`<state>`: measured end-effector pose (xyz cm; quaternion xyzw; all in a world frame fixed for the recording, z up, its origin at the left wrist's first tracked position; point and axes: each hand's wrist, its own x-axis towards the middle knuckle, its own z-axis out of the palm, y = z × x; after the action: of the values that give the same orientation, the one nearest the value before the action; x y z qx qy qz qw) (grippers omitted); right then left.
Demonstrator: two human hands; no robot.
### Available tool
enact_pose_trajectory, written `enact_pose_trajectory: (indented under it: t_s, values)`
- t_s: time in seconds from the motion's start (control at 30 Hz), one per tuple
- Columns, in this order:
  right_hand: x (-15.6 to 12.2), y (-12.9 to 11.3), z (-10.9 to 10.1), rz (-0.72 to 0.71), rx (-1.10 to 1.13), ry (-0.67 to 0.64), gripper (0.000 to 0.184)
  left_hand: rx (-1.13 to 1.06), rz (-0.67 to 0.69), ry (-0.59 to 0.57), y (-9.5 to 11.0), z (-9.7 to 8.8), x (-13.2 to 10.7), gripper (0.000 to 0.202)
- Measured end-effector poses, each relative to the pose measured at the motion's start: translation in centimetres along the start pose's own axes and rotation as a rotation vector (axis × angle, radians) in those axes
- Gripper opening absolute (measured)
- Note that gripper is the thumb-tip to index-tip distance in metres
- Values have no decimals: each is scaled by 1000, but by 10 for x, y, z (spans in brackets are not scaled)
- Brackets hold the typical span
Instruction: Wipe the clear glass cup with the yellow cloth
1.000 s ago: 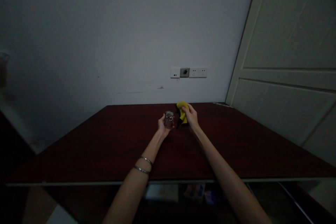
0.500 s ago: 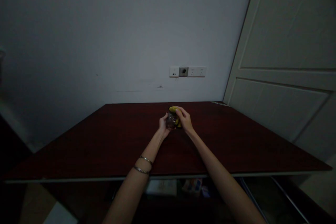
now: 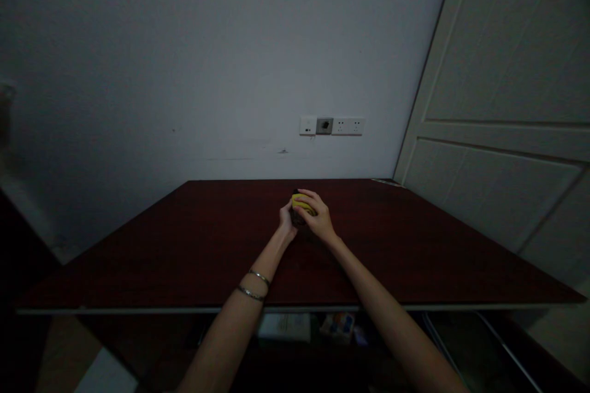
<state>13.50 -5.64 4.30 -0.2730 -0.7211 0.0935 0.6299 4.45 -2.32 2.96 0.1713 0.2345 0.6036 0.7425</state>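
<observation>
Pale grey-white painted wall (image 3: 207,73) fills the back of the head camera's dim view, with a white panelled door (image 3: 507,73) on the right. A row of fittings is set low in the wall: a white rectangular plate (image 3: 307,126), a square grey plate (image 3: 324,126) with a black centre, and a white double socket (image 3: 348,126). Below them spreads a wide, dark red-brown table (image 3: 161,245) with a light front edge; under that edge, in shadow, are a flat white box-like item (image 3: 284,327) and a multicoloured packet (image 3: 338,325).

Near the far side of the tabletop, a small, rounded glass jar (image 3: 297,220) sits between the two hands, mostly covered. A bright yellow cloth (image 3: 300,199) with a dark edge lies against the jar on the side of the right hand. Whether the jar touches the wood cannot be told.

The left hand (image 3: 286,220) cups the jar from its left side, most of its fingers hidden behind it. The right hand (image 3: 321,216) bends over from the right, thumb and fingers curled around the cloth and pressing it to the jar. Both bare forearms reach forward over the table's front edge and slant inward until the hands meet. Two thin silver-coloured bangles (image 3: 251,293) circle the left forearm.
</observation>
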Motion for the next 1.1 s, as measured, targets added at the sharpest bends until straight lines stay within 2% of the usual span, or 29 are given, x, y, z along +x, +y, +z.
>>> enact_pose_trajectory:
  t_s: [0.1, 0.2, 0.4, 0.47, 0.77, 0.83, 1.0, 1.1]
  values:
    - [3, 4, 2, 73, 68, 62, 21, 123, 12, -28, 0, -2, 0, 25]
    - [4, 5, 2, 129, 124, 68, 21, 190, 42, -43, 1, -3, 0, 27]
    - [-1, -6, -2, 8, 63, -34, 16, 89, 92, -37, 1, 1, -3, 28]
    - [-2, -8, -1, -10, 25, -30, 16, 74, 101, -40, 0, 2, -4, 26]
    - [1, -4, 10, 111, 53, 175, 18, 102, 80, -24, 2, 2, -2, 23]
    - [0, -5, 9, 100, 42, 153, 18, 110, 87, -13, 3, 1, -2, 24]
    - [-4, -9, 2, -23, -39, -17, 17, 109, 104, -7, 3, 0, -2, 29]
    - [-4, -10, 2, -23, -40, -26, 17, 96, 109, -18, 3, 0, -2, 30]
